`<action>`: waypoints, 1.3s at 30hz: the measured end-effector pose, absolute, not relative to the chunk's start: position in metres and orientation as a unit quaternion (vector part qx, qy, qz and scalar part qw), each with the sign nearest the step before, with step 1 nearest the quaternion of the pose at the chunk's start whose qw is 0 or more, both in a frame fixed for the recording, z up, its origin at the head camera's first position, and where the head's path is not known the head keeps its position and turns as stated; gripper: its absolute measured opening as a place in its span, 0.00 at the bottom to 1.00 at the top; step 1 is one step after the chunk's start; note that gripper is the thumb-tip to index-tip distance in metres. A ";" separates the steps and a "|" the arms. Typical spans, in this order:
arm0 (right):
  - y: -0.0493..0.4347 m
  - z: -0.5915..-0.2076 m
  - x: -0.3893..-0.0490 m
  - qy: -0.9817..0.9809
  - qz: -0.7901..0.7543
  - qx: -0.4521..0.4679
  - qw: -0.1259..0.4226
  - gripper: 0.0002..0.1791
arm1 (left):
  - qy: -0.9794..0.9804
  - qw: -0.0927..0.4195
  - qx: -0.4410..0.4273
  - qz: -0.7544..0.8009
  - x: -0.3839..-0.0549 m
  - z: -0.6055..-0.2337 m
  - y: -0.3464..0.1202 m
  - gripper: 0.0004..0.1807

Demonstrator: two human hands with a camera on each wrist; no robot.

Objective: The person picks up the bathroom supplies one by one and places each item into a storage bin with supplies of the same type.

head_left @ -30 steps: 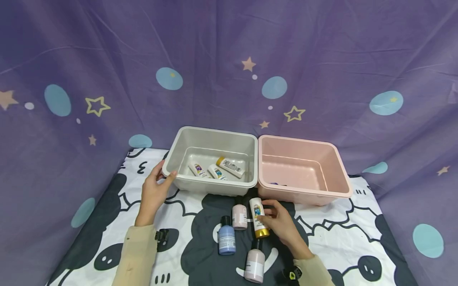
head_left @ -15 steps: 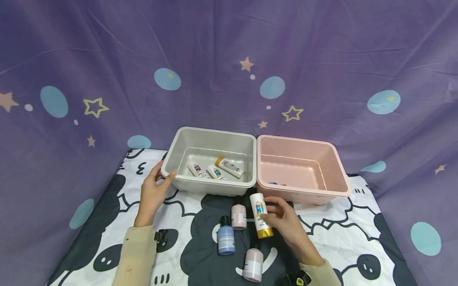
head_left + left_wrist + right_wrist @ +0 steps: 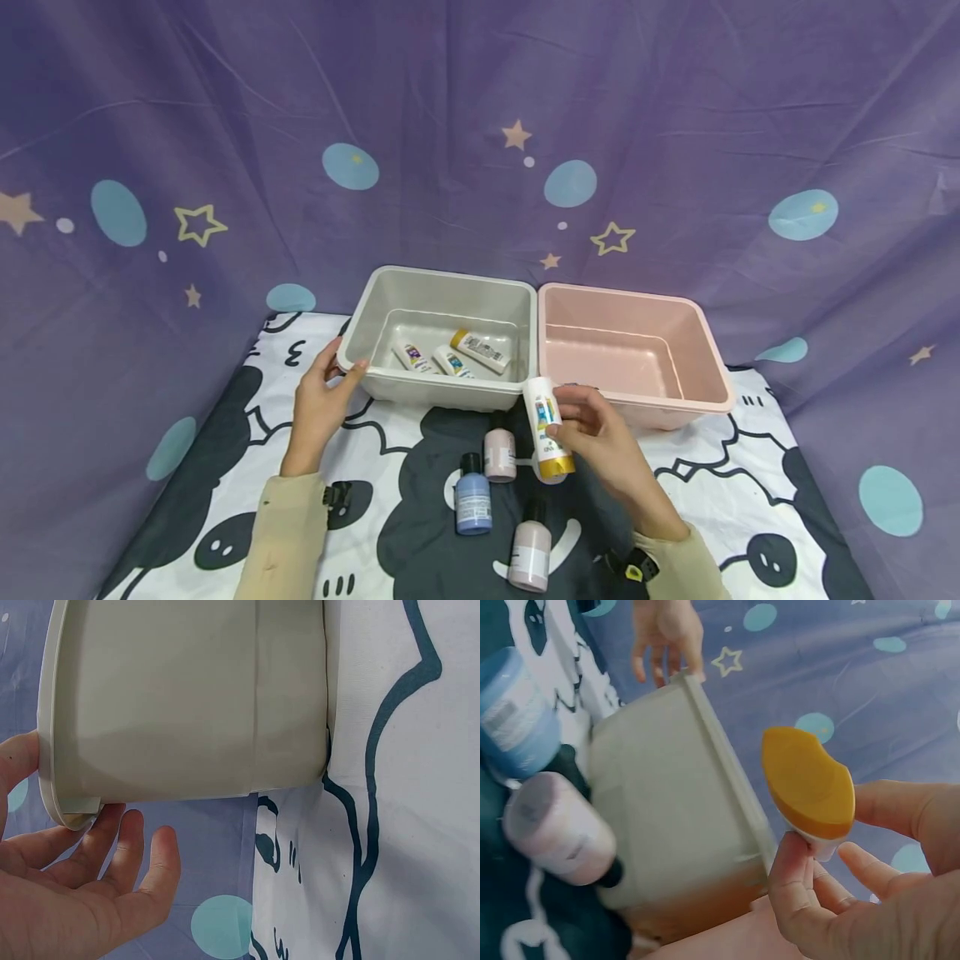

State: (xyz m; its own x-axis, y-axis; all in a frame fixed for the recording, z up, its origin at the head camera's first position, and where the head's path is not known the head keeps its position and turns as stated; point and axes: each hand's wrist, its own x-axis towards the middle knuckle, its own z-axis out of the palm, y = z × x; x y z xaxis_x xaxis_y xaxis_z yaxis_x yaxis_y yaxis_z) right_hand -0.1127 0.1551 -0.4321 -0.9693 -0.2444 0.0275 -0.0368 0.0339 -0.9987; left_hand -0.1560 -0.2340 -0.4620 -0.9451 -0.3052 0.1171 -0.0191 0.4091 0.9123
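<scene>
My right hand (image 3: 609,446) pinches a white tube with a gold cap (image 3: 543,412) between thumb and fingers. The tube stands nearly upright, cap down, and its top overlaps the front edges of two bins where they meet. In the right wrist view the gold cap (image 3: 808,784) faces the camera. At the left front corner of the grey bin (image 3: 438,393), my left hand (image 3: 318,412) grips the rim, thumb on one side and fingers on the other. Inside that bin lie three white tubes, one with a gold cap (image 3: 482,351).
A pink bin (image 3: 637,410) stands right beside the grey one. In front are a blue bottle (image 3: 474,504), a pale pink bottle (image 3: 500,456) and another pale pink bottle (image 3: 530,557), on a sheep-print cloth (image 3: 420,517). A purple curtain (image 3: 450,108) hangs behind.
My right hand has lifted the white tube up and away from the cloth, toward the bins' front edges. The left hand keeps its place on the grey bin's corner.
</scene>
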 end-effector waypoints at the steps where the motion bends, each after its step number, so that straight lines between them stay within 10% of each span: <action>1: 0.155 -0.429 -0.116 0.714 -0.688 -0.106 0.073 0.29 | -0.829 0.133 0.098 -0.535 -0.156 -0.462 -0.234 0.42; 21: 0.114 -0.351 -0.227 0.701 -0.697 -0.105 0.108 0.27 | -0.828 0.125 0.103 -0.536 -0.155 -0.461 -0.234 0.40; 39: 0.055 -0.375 -0.315 0.697 -0.691 -0.066 0.181 0.26 | -0.826 0.127 0.103 -0.540 -0.156 -0.461 -0.234 0.41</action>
